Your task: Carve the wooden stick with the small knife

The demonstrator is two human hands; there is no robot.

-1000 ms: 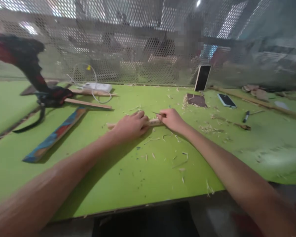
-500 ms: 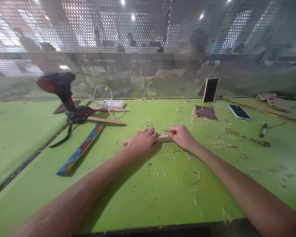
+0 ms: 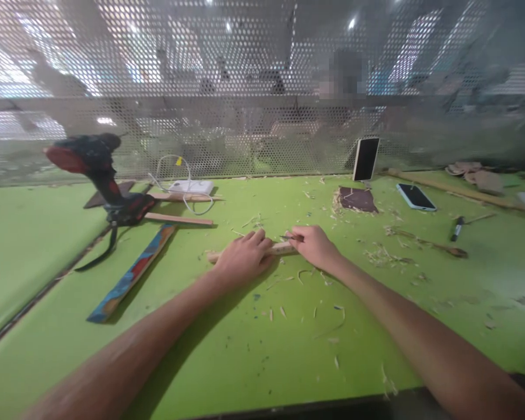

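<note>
A pale wooden stick [image 3: 280,249] lies across the green table [image 3: 254,350] in the middle of the view. My left hand [image 3: 241,258] lies over its left part with fingers curled down on it, holding it flat. My right hand [image 3: 315,245] is closed at the stick's right end and pinches a thin dark blade [image 3: 290,237] that points left over the wood. Wood shavings [image 3: 306,274] are scattered around both hands.
A red and black cordless drill [image 3: 97,175] stands at the left beside a painted wooden strip [image 3: 131,273] and thin slats [image 3: 179,219]. A white charger with cable [image 3: 189,186], sandpaper [image 3: 356,199], two phones [image 3: 366,158] [image 3: 415,196] and a marker [image 3: 456,228] sit further back. Perforated metal mesh [image 3: 245,116] closes the far side.
The camera tilted up and shifted slightly, so the table sits lower in view. Both hands stay on the stick in nearly the same pose.
</note>
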